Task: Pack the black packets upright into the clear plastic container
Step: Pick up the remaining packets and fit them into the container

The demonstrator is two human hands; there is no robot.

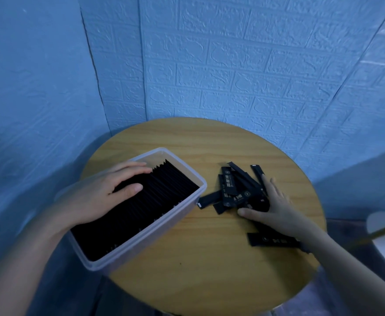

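Observation:
The clear plastic container [188, 215] sits on the left of the round wooden table [200, 258], partly over its edge. Several black packets [141, 206] stand upright inside it in a tight row. My left hand [100, 195] lies flat on top of that row, fingers spread, pressing the packets toward the container's left side. To the right a loose pile of black packets [237, 190] lies flat on the table. My right hand [271, 208] rests on the pile's right side, fingers spread over it. One single packet [271, 240] lies apart, partly under my right wrist.
A blue brick-textured wall stands close behind the table. A white round object [383, 222] with a yellowish rod sits at the right edge, off the table. Bare tabletop shows in front of the container and pile.

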